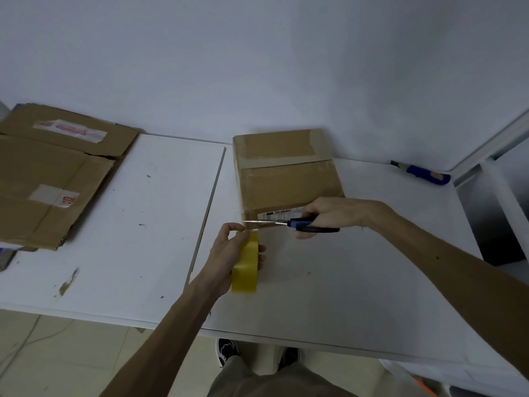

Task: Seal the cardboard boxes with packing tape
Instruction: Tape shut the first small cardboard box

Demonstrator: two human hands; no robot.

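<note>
Nothing legible. On the cardboard box, near edge, a white shipping label carries dark print too small to read. Red print on label strips on the flattened cardboard is blurred and unreadable.

Closed brown cardboard box: lies flat, top seam taped, printed label at near edge. Yellow packing-tape roll: upright on edge, near box's front-left corner. Flattened brown cardboard boxes: stacked far left.
</note>
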